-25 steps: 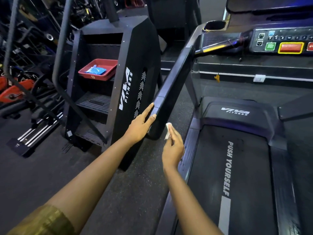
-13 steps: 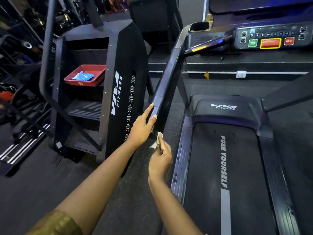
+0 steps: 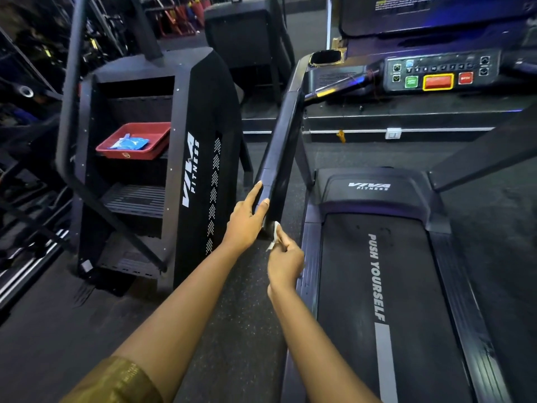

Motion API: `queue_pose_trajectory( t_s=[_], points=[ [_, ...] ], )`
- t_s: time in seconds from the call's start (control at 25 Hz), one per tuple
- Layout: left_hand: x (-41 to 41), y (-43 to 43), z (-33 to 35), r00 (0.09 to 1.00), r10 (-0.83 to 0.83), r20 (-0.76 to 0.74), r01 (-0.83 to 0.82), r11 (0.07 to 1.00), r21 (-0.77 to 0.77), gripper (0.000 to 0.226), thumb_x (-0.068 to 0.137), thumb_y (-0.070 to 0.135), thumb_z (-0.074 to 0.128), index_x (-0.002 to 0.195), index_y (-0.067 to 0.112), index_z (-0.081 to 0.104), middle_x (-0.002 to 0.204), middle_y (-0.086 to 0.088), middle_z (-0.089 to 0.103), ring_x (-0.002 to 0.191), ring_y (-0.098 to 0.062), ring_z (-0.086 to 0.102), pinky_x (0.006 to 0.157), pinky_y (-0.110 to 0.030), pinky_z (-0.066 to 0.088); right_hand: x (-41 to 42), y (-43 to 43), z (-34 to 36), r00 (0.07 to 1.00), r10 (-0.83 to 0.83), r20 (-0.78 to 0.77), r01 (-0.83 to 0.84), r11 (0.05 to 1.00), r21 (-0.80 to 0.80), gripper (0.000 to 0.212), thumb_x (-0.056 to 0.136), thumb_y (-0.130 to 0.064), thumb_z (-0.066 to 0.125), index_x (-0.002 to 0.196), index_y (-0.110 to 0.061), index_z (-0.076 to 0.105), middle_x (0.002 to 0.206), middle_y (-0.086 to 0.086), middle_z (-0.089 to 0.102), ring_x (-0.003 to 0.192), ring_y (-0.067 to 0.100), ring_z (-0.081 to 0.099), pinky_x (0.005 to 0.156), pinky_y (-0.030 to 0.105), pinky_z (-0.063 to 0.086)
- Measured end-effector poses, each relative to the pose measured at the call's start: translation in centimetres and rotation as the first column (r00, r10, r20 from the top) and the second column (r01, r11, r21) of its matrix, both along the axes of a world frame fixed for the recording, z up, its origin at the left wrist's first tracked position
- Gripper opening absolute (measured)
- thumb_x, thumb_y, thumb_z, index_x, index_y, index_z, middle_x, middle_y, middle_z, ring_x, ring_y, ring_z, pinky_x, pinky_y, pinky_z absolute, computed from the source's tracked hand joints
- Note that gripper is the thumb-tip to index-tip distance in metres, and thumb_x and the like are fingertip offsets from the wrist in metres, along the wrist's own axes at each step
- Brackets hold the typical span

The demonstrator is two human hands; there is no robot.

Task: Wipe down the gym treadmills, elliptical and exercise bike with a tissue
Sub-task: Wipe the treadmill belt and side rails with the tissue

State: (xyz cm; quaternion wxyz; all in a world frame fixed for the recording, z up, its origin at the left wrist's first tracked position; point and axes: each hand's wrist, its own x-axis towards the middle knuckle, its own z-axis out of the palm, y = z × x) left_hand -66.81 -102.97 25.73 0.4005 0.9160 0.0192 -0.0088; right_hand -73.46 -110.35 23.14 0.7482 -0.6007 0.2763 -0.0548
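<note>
Wiping the treadmill handrail (image 3: 280, 152) end: brace with flat left hand (image 3: 245, 225), pinch tissue (image 3: 274, 235) in right hand (image 3: 286, 261) beside it, then sweep upward.

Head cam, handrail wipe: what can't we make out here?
1. Tissue: mostly hidden by fingers of the right hand; contact with the handrail unclear.
2. Console button labels: blurred, too small.
3. Blue packet in the red tray: too small to identify.
4. Opposite rail: cut off by the right edge.
</note>
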Motion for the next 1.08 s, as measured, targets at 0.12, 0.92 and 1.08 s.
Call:
queue_pose_trajectory(
  t_s=[0.12,0.92,1.08],
  points=[
    [0.1,0.0,-0.1,1.0,-0.007,0.008,0.007,1.0,0.011,0.051,0.099,0.044,0.038,0.148,0.038,0.025,0.103,-0.024,0.055,0.077,-0.014,0.049,0.084,-0.038,0.045,-0.9,-0.4,0.6,0.991,0.069,0.11,-0.057,0.992,-0.111,0.039,0.091,0.004,0.048,0.118,-0.019,0.063,0.114,-0.01,0.063,0.088,0.007,0.054,0.073,0.013,0.042],
    [-4.3,-4.9,4.3,0.782,-0.624,-0.01,0.593,0.738,0.321,0.047,0.098,0.032,0.049,0.142,0.016,0.042,0.147,-0.009,0.038,0.137,-0.021,0.035,0.11,-0.024,0.022,-3.6,-15.8,4.2,0.967,0.233,0.106,-0.115,0.767,-0.631,0.026,0.091,-0.005,0.055,0.11,-0.013,0.07,0.116,-0.001,0.067,0.095,0.001,0.054,0.065,-0.004,0.033],
    [-1.4,-11.3,0.7,0.69,-0.713,-0.125,0.703,0.62,0.349,0.046,0.099,0.029,0.048,0.14,0.011,0.045,0.142,-0.011,0.045,0.132,-0.022,0.041,0.104,-0.019,0.023,-3.9,-22.1,3.0,0.991,0.132,0.022,-0.076,0.698,-0.712,0.027,0.09,-0.005,0.055,0.11,-0.014,0.07,0.113,0.001,0.068,0.1,0.0,0.058,0.066,-0.007,0.031]
  ],
)
